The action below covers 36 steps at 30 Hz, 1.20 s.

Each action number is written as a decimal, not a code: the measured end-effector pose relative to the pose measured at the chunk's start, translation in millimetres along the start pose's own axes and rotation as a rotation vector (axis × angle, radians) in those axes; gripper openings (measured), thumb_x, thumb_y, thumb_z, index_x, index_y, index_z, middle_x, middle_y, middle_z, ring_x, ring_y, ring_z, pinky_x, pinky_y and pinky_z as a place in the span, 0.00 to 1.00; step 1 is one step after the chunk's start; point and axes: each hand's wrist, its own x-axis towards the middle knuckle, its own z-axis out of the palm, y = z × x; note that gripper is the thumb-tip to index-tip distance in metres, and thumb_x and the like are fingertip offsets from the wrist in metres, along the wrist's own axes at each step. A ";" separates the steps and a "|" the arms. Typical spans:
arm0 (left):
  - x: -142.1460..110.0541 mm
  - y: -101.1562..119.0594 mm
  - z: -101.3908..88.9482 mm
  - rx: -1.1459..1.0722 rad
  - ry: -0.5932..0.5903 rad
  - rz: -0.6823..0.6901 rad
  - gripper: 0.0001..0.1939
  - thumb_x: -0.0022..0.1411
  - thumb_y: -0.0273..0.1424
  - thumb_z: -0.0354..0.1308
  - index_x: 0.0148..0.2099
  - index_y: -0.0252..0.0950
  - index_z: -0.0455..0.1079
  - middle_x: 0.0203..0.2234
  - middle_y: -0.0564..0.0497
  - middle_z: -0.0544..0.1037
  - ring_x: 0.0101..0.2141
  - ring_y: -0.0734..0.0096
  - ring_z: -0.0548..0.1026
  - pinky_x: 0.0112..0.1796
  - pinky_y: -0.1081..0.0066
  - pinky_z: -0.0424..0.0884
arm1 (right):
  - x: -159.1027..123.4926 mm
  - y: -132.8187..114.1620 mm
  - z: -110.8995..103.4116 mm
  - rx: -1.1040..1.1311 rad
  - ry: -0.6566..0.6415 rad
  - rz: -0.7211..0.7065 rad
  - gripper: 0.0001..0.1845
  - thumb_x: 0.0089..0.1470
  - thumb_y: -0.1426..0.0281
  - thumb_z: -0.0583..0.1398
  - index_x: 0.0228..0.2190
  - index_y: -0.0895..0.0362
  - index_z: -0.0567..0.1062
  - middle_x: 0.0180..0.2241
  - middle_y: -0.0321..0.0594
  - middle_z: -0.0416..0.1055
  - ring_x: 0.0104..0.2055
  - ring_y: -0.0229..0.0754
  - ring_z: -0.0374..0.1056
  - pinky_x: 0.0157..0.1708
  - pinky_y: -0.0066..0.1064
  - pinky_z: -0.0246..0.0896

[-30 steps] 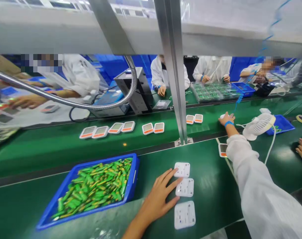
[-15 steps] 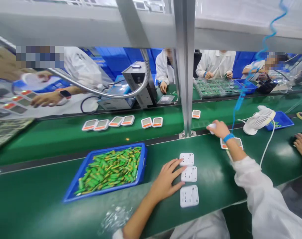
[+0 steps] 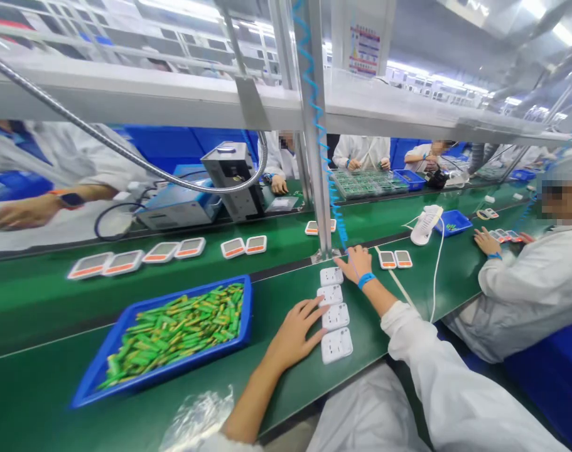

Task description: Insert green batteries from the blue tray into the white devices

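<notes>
Several white plastic device shells (image 3: 335, 316) lie face down in a column on the green bench. My left hand (image 3: 292, 336) lies flat with its fingers spread, the tips touching the left side of the lower shells. My right hand (image 3: 360, 263), with a blue wrist strap, rests at the right edge of the topmost shell (image 3: 331, 276). Its fingers are loosely stretched and touch that shell, which lies on the bench. A blue tray (image 3: 125, 323) full of green batteries sits to the left of my left hand.
Thermometer-like displays (image 3: 172, 249) lie in pairs on the conveyor belt (image 3: 41, 301) behind the bench. Two more displays (image 3: 395, 258) and a white fan (image 3: 424, 225) are to the right. An upright metal post (image 3: 316, 157) stands just behind my right hand. A co-worker in white (image 3: 525, 289) sits at right; others work opposite.
My right hand came back from the belt with a white shell and set it at the top of the column. The left hand stayed on the shells. The view tilted up and right.
</notes>
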 end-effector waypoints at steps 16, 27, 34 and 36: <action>2.5 -11.5 9.4 -0.031 0.069 0.033 0.25 0.78 0.45 0.55 0.72 0.51 0.73 0.75 0.48 0.70 0.65 0.38 0.71 0.64 0.38 0.74 | -41.9 183.4 -68.6 -0.260 0.033 0.047 0.31 0.73 0.61 0.62 0.72 0.53 0.71 0.75 0.53 0.65 0.76 0.58 0.57 0.73 0.48 0.49; 55.6 8.3 -10.2 -0.123 0.020 0.004 0.39 0.73 0.47 0.66 0.79 0.39 0.65 0.81 0.37 0.54 0.80 0.35 0.48 0.78 0.41 0.49 | -28.9 98.0 -0.1 0.148 0.033 -0.445 0.40 0.72 0.51 0.56 0.75 0.59 0.66 0.76 0.58 0.64 0.79 0.57 0.57 0.77 0.54 0.55; 72.3 -11.1 7.9 0.003 0.089 0.020 0.36 0.80 0.50 0.58 0.80 0.38 0.63 0.81 0.36 0.55 0.80 0.37 0.50 0.76 0.42 0.53 | -30.3 48.4 49.0 0.283 -0.123 -0.370 0.41 0.72 0.44 0.47 0.71 0.53 0.73 0.74 0.53 0.68 0.81 0.68 0.53 0.76 0.75 0.42; 72.0 -11.4 15.1 0.042 0.147 -0.031 0.35 0.80 0.49 0.58 0.79 0.37 0.65 0.80 0.36 0.58 0.80 0.35 0.52 0.75 0.40 0.55 | -27.1 41.1 41.6 0.296 -0.103 -0.396 0.40 0.70 0.42 0.49 0.66 0.53 0.77 0.71 0.53 0.72 0.79 0.69 0.56 0.75 0.74 0.46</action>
